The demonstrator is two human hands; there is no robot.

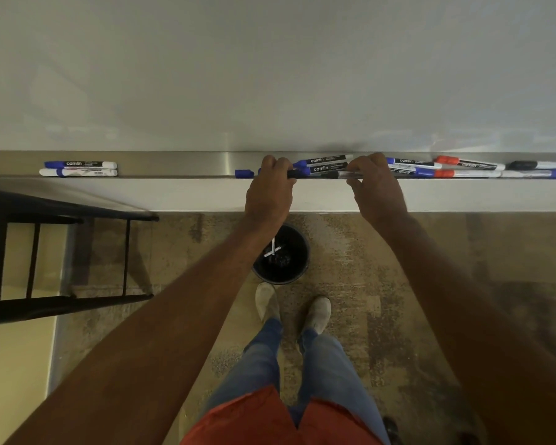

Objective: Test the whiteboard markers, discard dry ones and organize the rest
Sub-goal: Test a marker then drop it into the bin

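Note:
A blank whiteboard (270,75) fills the upper view, with a metal tray (180,165) along its lower edge. My left hand (270,184) grips the dark left end of a black marker (321,175) lying along the tray's front lip. My right hand (374,184) pinches the same marker's right end. Two blue markers (321,164) lie just behind it. A loose blue cap (244,173) sits left of my left hand. Two blue markers (79,167) lie side by side at the tray's far left. A mixed pile of blue, red and black markers (469,167) lies to the right.
A black bin (299,252) stands on the floor below my hands, with a couple of discarded markers inside. A black chair frame (61,252) is at the left. My feet stand just behind the bin on patterned carpet.

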